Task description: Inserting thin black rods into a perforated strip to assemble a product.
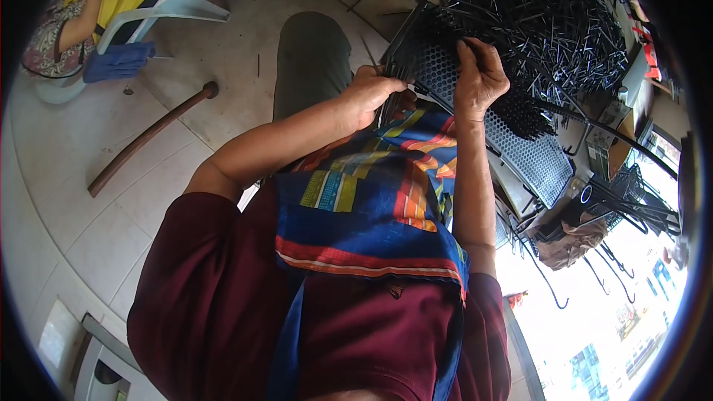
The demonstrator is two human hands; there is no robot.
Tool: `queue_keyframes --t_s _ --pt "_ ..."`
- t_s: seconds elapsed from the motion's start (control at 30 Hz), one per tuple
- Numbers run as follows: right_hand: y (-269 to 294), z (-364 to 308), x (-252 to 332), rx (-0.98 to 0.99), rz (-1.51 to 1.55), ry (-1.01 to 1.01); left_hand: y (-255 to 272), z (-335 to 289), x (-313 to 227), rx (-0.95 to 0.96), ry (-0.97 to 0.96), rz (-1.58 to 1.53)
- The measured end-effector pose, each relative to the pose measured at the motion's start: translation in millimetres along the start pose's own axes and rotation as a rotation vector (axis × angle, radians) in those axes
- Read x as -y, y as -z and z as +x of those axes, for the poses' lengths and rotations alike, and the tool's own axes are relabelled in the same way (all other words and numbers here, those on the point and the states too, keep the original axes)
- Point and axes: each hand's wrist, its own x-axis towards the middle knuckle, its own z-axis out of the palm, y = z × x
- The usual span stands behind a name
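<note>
My left hand (371, 98) is closed round a bunch of thin dark rods (399, 68) at the near left edge of a perforated plate (524, 167). The plate is tilted, full of small round holes, with black rods standing in part of it. Over its upper part, my right hand (481, 78) has its fingers bent together in a pinch; whatever is between the fingertips is too small or hidden to make out. Close to the right hand, a dense clump of dark rod ends (523, 115) sticks up from the plate. A patterned blue apron (356, 208) covers my lap.
A large heap of loose black rods (535, 15) lies beyond the plate. Hooked metal rods (546, 278) and a crumpled brown bag (572, 243) are at the right. On the tiled floor lies a curved brown stick (152, 137). Another person sits by a pale plastic chair (174, 4) at upper left.
</note>
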Motion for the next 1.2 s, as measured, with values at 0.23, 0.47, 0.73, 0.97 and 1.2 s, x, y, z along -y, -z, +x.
queue_keyframes --t_s 0.23,0.47,0.73,0.97,1.2 --pt "-3 0 6 0.041 -0.211 0.094 4 5 7 0.016 0.061 0.004" --pt "-12 -1 19 0.123 -0.414 0.055 17 15 13 -0.044 0.058 -0.039" --pt "-12 2 17 0.114 -0.499 0.168 10 6 7 -0.060 0.025 -0.054" --pt "-6 2 16 0.215 -0.586 0.181 6 -2 0 -0.026 -0.053 -0.041" --pt "6 -7 30 0.470 -0.028 -0.684 1 -8 -6 0.142 -0.165 0.046"
